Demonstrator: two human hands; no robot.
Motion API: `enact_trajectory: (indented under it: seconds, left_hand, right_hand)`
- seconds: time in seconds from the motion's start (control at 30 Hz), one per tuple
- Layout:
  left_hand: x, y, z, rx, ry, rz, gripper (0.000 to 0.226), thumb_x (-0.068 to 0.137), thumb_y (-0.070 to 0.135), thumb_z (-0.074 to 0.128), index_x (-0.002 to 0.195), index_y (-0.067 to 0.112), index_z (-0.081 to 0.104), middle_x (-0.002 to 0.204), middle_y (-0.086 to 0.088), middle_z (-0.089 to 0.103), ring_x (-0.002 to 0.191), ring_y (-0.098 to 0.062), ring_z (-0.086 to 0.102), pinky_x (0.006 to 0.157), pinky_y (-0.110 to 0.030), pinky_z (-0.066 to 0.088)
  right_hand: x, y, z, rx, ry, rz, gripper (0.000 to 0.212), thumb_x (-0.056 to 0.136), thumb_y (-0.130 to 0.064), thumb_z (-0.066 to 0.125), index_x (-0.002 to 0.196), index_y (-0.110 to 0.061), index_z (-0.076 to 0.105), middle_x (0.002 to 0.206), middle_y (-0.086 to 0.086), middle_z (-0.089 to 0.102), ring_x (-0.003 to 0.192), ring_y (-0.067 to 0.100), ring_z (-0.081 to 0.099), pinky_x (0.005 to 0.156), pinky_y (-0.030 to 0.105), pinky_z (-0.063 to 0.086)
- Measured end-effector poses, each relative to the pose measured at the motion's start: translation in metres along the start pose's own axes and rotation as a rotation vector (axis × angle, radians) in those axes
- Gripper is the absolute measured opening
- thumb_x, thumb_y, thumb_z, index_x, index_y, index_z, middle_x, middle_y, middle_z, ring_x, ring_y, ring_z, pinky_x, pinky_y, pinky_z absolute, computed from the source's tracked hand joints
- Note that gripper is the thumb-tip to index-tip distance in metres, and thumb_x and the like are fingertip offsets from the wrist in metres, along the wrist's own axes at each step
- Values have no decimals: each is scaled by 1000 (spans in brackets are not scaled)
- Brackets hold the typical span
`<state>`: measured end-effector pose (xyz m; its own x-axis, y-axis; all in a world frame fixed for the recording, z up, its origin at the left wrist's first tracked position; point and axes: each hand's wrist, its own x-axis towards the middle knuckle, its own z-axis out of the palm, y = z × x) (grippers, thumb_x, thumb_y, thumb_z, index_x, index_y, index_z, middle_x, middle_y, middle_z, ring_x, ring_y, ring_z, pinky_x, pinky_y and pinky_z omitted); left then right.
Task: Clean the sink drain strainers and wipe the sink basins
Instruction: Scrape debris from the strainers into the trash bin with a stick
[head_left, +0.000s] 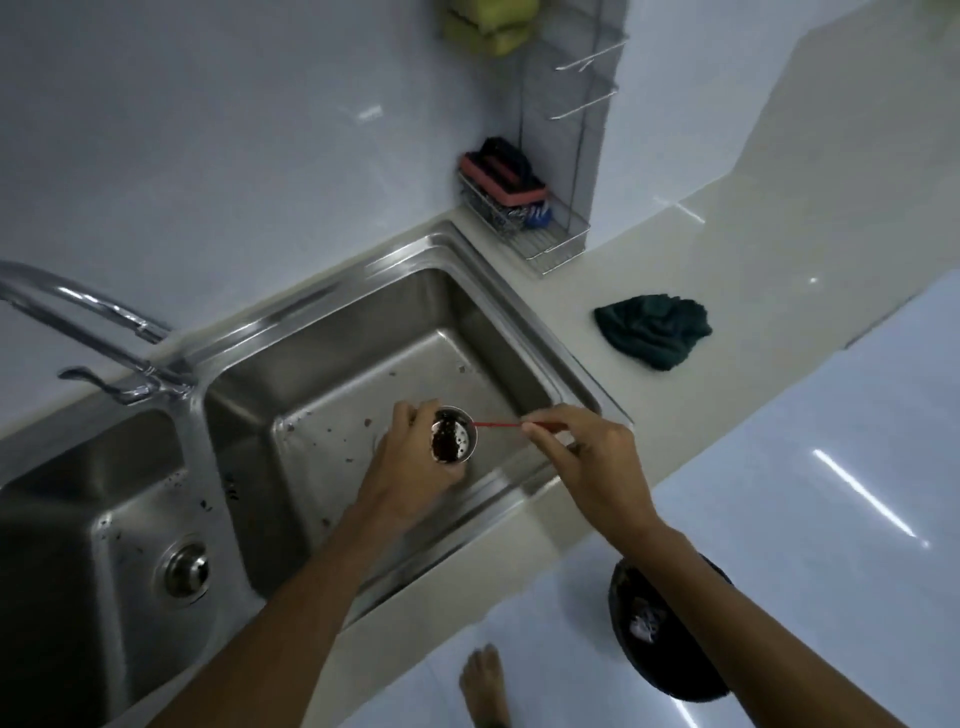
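strainer (453, 435) in curled left hand (410, 470), red stick (496, 424) in fingertip pinch of right hand (587, 457)

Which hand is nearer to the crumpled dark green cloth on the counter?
Right. The right hand, pinching a thin red stick, is at the steel basin's right rim, nearest the dark green cloth. The left hand, gripping the round metal strainer, is farther left.

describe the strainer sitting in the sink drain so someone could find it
Find the double steel sink and take its left basin, by the tap. The seated strainer is the round steel disc in that basin's floor; the other strainer, full of dark debris, is held up in the left hand.
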<state>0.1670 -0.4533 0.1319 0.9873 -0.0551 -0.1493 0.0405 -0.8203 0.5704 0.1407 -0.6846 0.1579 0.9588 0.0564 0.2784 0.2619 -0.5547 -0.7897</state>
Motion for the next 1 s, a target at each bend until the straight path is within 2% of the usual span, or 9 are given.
enact_trajectory:
  seconds: [0.13, 0.2, 0.3, 0.43, 0.57, 0.7, 0.8, 0.9, 1.0]
  left_hand:
    - [2, 90, 41, -8, -6, 193, 62, 69, 42, 88, 122, 36, 57, 118, 11, 47, 102, -17, 65, 85, -31, 53]
    - [-4, 141, 75, 6, -60, 278, 64, 70, 44, 85, 126, 37, 55, 121, 13, 49, 102, -19, 66, 83, -32, 52]
    - [-19, 202, 131, 35, -126, 424, 70, 73, 47, 82, 135, 31, 54, 126, 10, 55, 107, -22, 65, 93, -43, 53]
    - [-40, 234, 217, 75, -226, 548, 77, 76, 47, 83, 143, 22, 53, 132, 6, 60, 117, -20, 64, 97, -43, 48]
    - [-54, 218, 313, 34, -350, 562, 87, 76, 47, 86, 149, 15, 50, 133, -1, 64, 115, -24, 67, 95, -52, 53]
    - [-58, 166, 419, 61, -465, 491, 90, 76, 43, 87, 151, 15, 46, 136, -2, 64, 122, -26, 64, 98, -54, 52]
    - [-54, 113, 489, 88, -526, 429, 85, 76, 41, 88, 148, 18, 49, 138, -1, 63, 125, -23, 62, 100, -50, 53]
    - [-50, 60, 548, 101, -594, 440, 78, 76, 41, 89, 142, 19, 53, 136, 2, 64, 125, -19, 61, 100, -46, 53]
    - [-52, 19, 588, 131, -651, 415, 78, 78, 41, 88, 143, 20, 51, 138, 4, 63, 128, -17, 59, 105, -48, 50]
  right_hand:
    - [-33, 20, -80, 39, 147, 141, 8, 97, -41, 63, 98, -35, 69, 96, -20, 71, 81, -1, 66, 66, 17, 53]
    - [-60, 42, -127, 43, 238, 225, 6, 98, -42, 62, 98, -37, 67, 97, -25, 70, 82, -2, 67, 65, 15, 54]
    - [-105, 75, -183, 27, 326, 344, 6, 99, -41, 62, 99, -37, 66, 98, -31, 67, 88, 0, 69, 68, 21, 59]
    - [-172, 127, -217, 4, 370, 493, 17, 99, -42, 60, 101, -28, 70, 96, -24, 68, 95, 5, 67, 72, 33, 61]
    - [-245, 197, -196, -92, 326, 629, 27, 99, -46, 52, 102, -27, 71, 98, -17, 71, 92, 8, 67, 77, 38, 59]
    - [-311, 288, -138, -83, 309, 778, 22, 100, -41, 55, 107, -28, 71, 99, -13, 73, 92, 10, 67, 77, 39, 58]
    - [-346, 348, -85, -73, 314, 824, 19, 101, -37, 57, 108, -27, 71, 102, -13, 73, 92, 8, 67, 76, 33, 60]
    - [-373, 401, -35, -64, 307, 819, 18, 101, -34, 58, 109, -25, 71, 101, -9, 73, 90, 7, 67, 76, 26, 61]
    - [-395, 438, 6, -33, 301, 850, 30, 100, -45, 50, 111, -26, 69, 102, -11, 73, 91, 7, 67, 79, 25, 60]
